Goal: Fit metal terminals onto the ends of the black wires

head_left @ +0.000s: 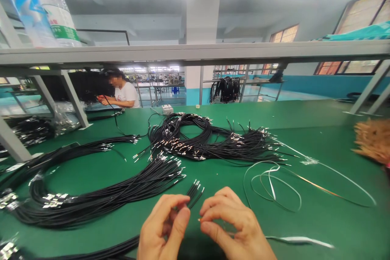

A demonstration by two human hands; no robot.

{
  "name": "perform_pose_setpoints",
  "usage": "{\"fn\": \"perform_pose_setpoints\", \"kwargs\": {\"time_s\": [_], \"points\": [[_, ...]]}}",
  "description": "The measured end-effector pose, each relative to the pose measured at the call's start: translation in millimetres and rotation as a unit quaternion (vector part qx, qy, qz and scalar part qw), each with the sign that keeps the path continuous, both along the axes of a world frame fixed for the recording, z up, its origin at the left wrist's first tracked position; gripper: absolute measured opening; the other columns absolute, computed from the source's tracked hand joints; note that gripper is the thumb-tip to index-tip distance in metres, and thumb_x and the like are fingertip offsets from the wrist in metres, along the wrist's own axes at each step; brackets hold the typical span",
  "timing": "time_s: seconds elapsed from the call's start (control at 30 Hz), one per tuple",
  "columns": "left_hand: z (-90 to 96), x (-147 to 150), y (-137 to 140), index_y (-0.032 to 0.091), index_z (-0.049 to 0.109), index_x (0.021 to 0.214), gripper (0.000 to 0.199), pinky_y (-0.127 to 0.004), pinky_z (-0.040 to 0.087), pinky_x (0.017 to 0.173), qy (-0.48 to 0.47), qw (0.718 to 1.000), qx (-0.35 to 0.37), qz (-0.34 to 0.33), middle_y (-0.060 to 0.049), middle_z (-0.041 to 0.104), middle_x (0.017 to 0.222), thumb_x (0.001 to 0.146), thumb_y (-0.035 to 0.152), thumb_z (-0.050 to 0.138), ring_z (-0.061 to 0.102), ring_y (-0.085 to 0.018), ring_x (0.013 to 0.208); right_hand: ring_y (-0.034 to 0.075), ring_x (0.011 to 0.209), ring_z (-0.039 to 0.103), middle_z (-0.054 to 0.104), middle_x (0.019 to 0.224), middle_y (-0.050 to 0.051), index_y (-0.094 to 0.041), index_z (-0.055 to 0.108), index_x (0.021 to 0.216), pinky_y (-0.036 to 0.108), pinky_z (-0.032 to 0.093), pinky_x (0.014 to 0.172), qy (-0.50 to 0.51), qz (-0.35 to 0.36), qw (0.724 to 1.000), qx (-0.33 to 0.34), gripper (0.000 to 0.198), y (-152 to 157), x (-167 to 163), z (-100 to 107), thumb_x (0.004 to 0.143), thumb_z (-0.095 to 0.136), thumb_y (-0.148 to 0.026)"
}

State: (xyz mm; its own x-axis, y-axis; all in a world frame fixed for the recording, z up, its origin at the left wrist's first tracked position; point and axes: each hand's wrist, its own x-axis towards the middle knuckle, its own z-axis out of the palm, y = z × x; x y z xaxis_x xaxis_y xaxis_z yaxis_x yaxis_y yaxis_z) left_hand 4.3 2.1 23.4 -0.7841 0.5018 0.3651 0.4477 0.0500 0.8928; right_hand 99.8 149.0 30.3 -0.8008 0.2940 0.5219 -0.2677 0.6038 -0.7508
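Observation:
My left hand (163, 227) is low in the middle of the head view, its fingers closed around a small bunch of thin black wires (195, 192) whose metal-tipped ends stick out past the fingertips. My right hand (236, 223) is just to the right of it, thumb and forefinger pinched on something tiny and orange near those wire ends. A long bundle of black wires (100, 197) lies to the left on the green table (319, 138). A bigger coiled heap of black wires (210, 140) with silver terminals lies beyond both hands.
White and gold strips (274, 185) curl on the table to the right. A brown fibrous object (373, 140) sits at the right edge. A grey shelf (195, 53) with plastic bottles (45, 8) spans overhead. A person in a white shirt (126, 93) works at the far left.

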Motion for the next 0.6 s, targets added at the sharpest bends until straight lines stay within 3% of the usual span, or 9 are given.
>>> {"fn": "perform_pose_setpoints", "kwargs": {"time_s": [0.1, 0.17, 0.27, 0.37, 0.47, 0.6], "points": [[-3.0, -10, 0, 0.025, 0.069, 0.092, 0.016, -0.022, 0.05, 0.057, 0.083, 0.989, -0.125, 0.014, 0.002, 0.067, 0.08, 0.093, 0.034, 0.055, 0.063, -0.015, 0.064, 0.02, 0.076, 0.064, 0.074, 0.078, 0.001, -0.023, 0.07, 0.065, 0.029, 0.049, 0.07, -0.007, -0.052, 0.993, -0.103, 0.016, 5, 0, 1, 0.079, 0.069, -0.017], [-8.9, -16, 2, 0.023, 0.069, 0.089, 0.015, -0.025, 0.053, 0.065, 0.161, 0.962, -0.221, -0.003, 0.001, 0.07, 0.083, 0.094, 0.024, 0.054, 0.066, -0.017, 0.072, 0.017, 0.061, 0.061, 0.07, 0.07, 0.0, -0.021, 0.07, 0.065, 0.026, 0.046, 0.056, -0.039, -0.078, 0.974, -0.211, 0.014, 9, -2, -1, 0.078, 0.071, -0.025], [-22.6, -18, 9, 0.022, 0.071, 0.096, 0.024, -0.031, 0.054, 0.078, 0.22, 0.931, -0.291, -0.015, -0.002, 0.074, 0.095, 0.085, 0.005, 0.058, 0.067, -0.022, 0.089, 0.012, 0.044, 0.054, 0.065, 0.058, -0.002, -0.018, 0.068, 0.066, 0.023, 0.04, 0.044, -0.077, -0.078, 0.936, -0.334, 0.019, 16, -8, -4, 0.074, 0.074, -0.034], [-36.6, -16, 17, 0.019, 0.071, 0.102, 0.033, -0.039, 0.055, 0.075, 0.245, 0.912, -0.329, 0.008, -0.005, 0.073, 0.095, 0.078, -0.002, 0.061, 0.066, -0.028, 0.09, 0.015, 0.05, 0.063, 0.067, 0.059, -0.001, -0.015, 0.07, 0.078, 0.025, 0.046, 0.051, -0.074, -0.053, 0.927, -0.363, 0.021, 20, -13, -7, 0.073, 0.073, -0.036], [-46.1, -14, 24, 0.017, 0.07, 0.087, 0.027, -0.04, 0.053, 0.066, 0.269, 0.893, -0.358, 0.037, -0.006, 0.07, 0.083, 0.076, -0.004, 0.06, 0.066, -0.03, 0.081, 0.014, 0.052, 0.062, 0.064, 0.06, -0.004, -0.016, 0.071, 0.091, 0.026, 0.048, 0.056, -0.066, -0.053, 0.926, -0.367, 0.026, 25, -15, -12, 0.069, 0.076, -0.029], [-51.8, -15, 24, 0.02, 0.066, 0.08, 0.032, -0.033, 0.051, 0.063, 0.295, 0.891, -0.34, 0.051, -0.002, 0.067, 0.075, 0.08, -0.007, 0.048, 0.066, -0.024, 0.074, 0.012, 0.048, 0.054, 0.059, 0.051, -0.005, -0.017, 0.072, 0.065, 0.024, 0.041, 0.05, -0.075, -0.076, 0.932, -0.347, 0.004, 33, -16, -22, 0.065, 0.076, -0.019]]}}
